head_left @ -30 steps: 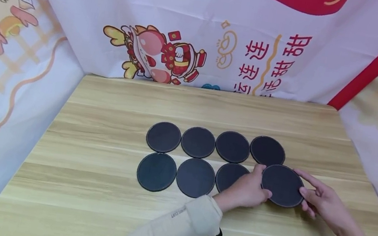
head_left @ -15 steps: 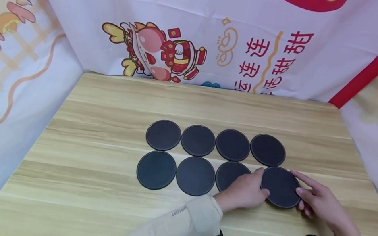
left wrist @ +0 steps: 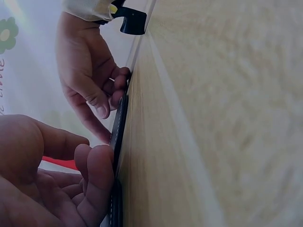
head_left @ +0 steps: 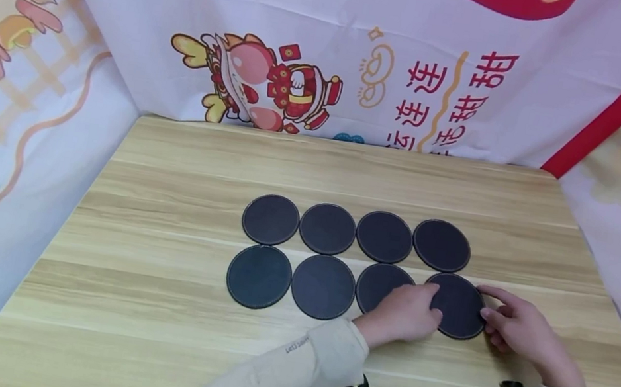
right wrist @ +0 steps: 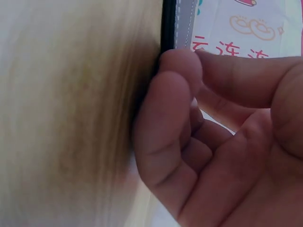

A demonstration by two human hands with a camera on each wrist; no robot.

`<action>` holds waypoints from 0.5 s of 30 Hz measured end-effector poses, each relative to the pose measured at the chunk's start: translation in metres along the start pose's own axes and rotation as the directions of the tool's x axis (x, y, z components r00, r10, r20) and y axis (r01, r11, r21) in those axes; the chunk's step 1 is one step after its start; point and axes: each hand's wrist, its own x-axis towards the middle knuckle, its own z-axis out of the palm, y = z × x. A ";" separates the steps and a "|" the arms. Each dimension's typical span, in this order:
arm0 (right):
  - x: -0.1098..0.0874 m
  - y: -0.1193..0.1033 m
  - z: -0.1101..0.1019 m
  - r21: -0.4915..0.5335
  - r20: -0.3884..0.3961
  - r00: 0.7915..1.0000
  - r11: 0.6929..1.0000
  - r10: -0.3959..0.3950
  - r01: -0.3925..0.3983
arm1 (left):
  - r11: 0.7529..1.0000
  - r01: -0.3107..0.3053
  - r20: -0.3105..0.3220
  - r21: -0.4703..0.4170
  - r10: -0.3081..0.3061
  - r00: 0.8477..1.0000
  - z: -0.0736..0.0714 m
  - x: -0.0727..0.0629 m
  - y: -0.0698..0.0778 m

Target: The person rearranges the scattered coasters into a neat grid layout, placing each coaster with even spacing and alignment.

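A round black coaster [head_left: 457, 307] with a stitched rim lies at the right end of the near row. My right hand [head_left: 525, 329] holds its right edge, the thumb on the rim and the index finger stretched along the far side. In the right wrist view, the fingertips [right wrist: 182, 71] sit right at the edge of that coaster [right wrist: 169, 23]. My left hand [head_left: 404, 311] overlaps its left edge and part of the neighbouring coaster [head_left: 381, 284]. In the left wrist view, the left fingers [left wrist: 97, 165] are curled, their tips against the coasters, with nothing seen between them.
A far row of black coasters [head_left: 327, 229] lies edge to edge behind the near row [head_left: 323, 287]. They lie on a wood-grain table [head_left: 145, 329]. Printed white cloth [head_left: 314, 7] hangs along the back and sides.
The right-end coaster has come down flat and shifted left into line with the near row. My right hand has moved left with it; the left index finger now overlaps its top.
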 end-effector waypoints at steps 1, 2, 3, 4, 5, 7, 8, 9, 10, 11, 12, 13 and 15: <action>0.000 -0.001 0.001 -0.013 -0.004 1.000 1.000 -0.001 0.000 | 1.000 0.003 0.001 -0.003 -0.003 1.000 0.000 0.000 0.000; 0.000 -0.003 0.001 -0.024 -0.006 1.000 1.000 -0.001 0.001 | 1.000 0.007 0.003 -0.006 -0.007 1.000 0.000 0.000 0.000; 0.000 -0.004 0.002 -0.038 -0.008 1.000 0.999 0.000 0.000 | 1.000 0.010 0.005 -0.010 -0.010 1.000 0.000 0.001 -0.001; 0.000 -0.005 0.003 -0.050 -0.009 1.000 0.999 0.002 -0.002 | 1.000 0.013 0.006 -0.015 -0.013 1.000 0.000 0.001 -0.001; 0.000 -0.005 0.003 -0.060 -0.010 1.000 0.998 0.004 -0.005 | 1.000 0.014 0.007 -0.018 -0.013 1.000 0.000 0.001 -0.001; 0.001 -0.006 0.003 -0.079 -0.009 1.000 0.997 0.011 -0.012 | 1.000 0.013 0.005 -0.020 -0.013 1.000 0.000 0.001 -0.001; 0.001 -0.006 0.004 -0.085 -0.009 1.000 0.996 0.016 -0.017 | 1.000 0.011 0.003 -0.021 -0.011 1.000 -0.001 0.001 -0.001; 0.001 -0.007 0.003 -0.093 -0.009 1.000 0.995 0.021 -0.021 | 1.000 0.010 0.002 -0.022 -0.010 1.000 -0.001 0.001 -0.001; 0.001 -0.007 0.003 -0.098 -0.008 1.000 0.995 0.024 -0.024 | 1.000 0.010 -0.001 -0.021 -0.010 1.000 -0.001 0.001 -0.001; 0.001 -0.007 0.003 -0.103 -0.007 1.000 0.994 0.026 -0.027 | 1.000 0.009 -0.002 -0.022 -0.009 1.000 -0.001 0.001 -0.001; 0.001 -0.008 0.003 -0.107 -0.007 1.000 0.994 0.029 -0.030 | 1.000 0.009 -0.004 -0.022 -0.009 1.000 -0.001 0.001 -0.001; 0.001 -0.008 0.003 -0.108 -0.006 0.999 0.994 0.032 -0.032 | 1.000 0.009 -0.005 -0.023 -0.009 1.000 -0.001 0.001 -0.001; 0.001 -0.009 0.003 -0.112 -0.008 0.999 0.993 0.032 -0.033 | 1.000 0.011 -0.006 -0.025 -0.011 1.000 -0.001 0.001 -0.001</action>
